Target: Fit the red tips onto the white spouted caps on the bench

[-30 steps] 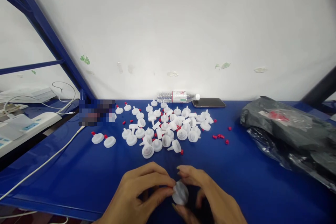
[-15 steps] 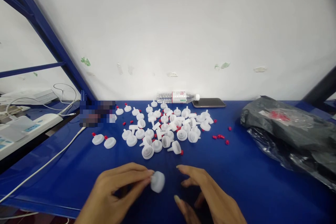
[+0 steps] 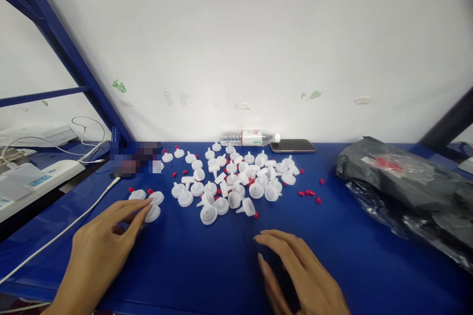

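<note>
Pinching a white cap (image 3: pixel 152 214) in the left hand (image 3: pixel 101 246), beside red-tipped caps (image 3: pixel 155 198).
Showing a round, broad rim (top hidden by fingers) over the blue table (image 3: pixel 207 266); holding the right hand (image 3: pixel 305 275) open.

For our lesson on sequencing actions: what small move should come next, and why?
Probably the left hand should release the white cap: it sits beside red-tipped caps, while the right hand waits empty.
</note>
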`<state>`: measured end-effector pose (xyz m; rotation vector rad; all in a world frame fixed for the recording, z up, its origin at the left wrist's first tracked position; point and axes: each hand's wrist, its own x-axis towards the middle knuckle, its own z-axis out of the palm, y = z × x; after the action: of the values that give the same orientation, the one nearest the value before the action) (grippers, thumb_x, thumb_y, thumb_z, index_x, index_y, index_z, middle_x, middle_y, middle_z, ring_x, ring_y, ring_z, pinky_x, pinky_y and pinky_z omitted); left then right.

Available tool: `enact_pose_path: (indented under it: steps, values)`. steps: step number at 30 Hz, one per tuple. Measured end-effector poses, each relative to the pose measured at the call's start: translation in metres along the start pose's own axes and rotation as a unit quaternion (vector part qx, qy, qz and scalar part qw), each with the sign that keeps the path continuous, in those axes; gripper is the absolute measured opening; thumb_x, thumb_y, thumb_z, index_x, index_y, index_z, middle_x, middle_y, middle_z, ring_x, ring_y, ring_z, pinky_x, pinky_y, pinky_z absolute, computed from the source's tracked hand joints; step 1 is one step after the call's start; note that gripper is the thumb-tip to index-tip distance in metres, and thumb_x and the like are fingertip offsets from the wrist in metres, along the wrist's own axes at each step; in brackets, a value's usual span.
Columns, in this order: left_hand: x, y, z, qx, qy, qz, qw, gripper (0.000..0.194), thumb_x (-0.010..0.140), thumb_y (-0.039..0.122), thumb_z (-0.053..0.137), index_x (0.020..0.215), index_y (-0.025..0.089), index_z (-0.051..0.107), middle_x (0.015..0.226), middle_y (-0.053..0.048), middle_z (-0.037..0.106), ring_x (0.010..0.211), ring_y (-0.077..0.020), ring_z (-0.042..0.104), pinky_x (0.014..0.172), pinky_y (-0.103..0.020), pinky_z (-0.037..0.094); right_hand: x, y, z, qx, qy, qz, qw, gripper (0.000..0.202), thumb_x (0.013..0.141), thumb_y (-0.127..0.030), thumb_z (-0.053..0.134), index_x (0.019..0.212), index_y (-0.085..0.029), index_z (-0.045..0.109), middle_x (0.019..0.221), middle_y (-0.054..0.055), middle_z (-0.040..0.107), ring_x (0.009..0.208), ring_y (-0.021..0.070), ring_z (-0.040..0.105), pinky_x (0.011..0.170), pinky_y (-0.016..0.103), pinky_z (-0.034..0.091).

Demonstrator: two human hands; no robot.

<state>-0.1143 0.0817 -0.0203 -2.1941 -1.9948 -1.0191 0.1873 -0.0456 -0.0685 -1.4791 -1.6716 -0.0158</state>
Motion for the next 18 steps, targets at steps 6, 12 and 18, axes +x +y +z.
enact_pose_path:
  steps: [6, 12, 18]
  values:
    - [0.001, -0.006, 0.003, -0.008, -0.059, -0.059, 0.996, 0.053, 0.087, 0.059, 0.058, 0.131, 0.030, 0.066, 0.088, 0.001, 0.078, 0.069, -0.0200, 0.073, 0.068, -0.030, 0.054, -0.001, 0.004, 0.003, -0.006, -0.008, -0.010, 1.000, 0.027, 0.101, -0.023, 0.052, 0.124, -0.031, 0.063, 0.117, 0.005, 0.072, 0.100, 0.0194, 0.074, 0.079, 0.029, 0.065]
    - [-0.008, 0.028, -0.003, 0.084, 0.093, 0.064, 0.990, 0.042, 0.095, 0.052, 0.056, 0.123, 0.024, 0.069, 0.099, -0.004, 0.061, 0.069, -0.0177, 0.054, 0.069, -0.032, 0.046, 0.000, 0.003, 0.004, -0.002, -0.003, -0.011, 1.000, 0.027, 0.101, -0.022, 0.049, 0.123, -0.032, 0.061, 0.116, 0.004, 0.072, 0.096, 0.0178, 0.075, 0.077, 0.028, 0.065]
    - [-0.021, 0.087, 0.022, -0.067, -0.111, 0.228, 0.965, 0.036, 0.101, 0.046, 0.058, 0.133, 0.030, 0.062, 0.067, 0.009, 0.058, 0.048, -0.0100, 0.050, 0.052, -0.023, 0.040, -0.002, 0.006, 0.006, 0.012, -0.002, -0.009, 1.000, 0.027, 0.102, -0.022, 0.048, 0.124, -0.031, 0.060, 0.117, 0.005, 0.072, 0.097, 0.0171, 0.076, 0.079, 0.027, 0.064]
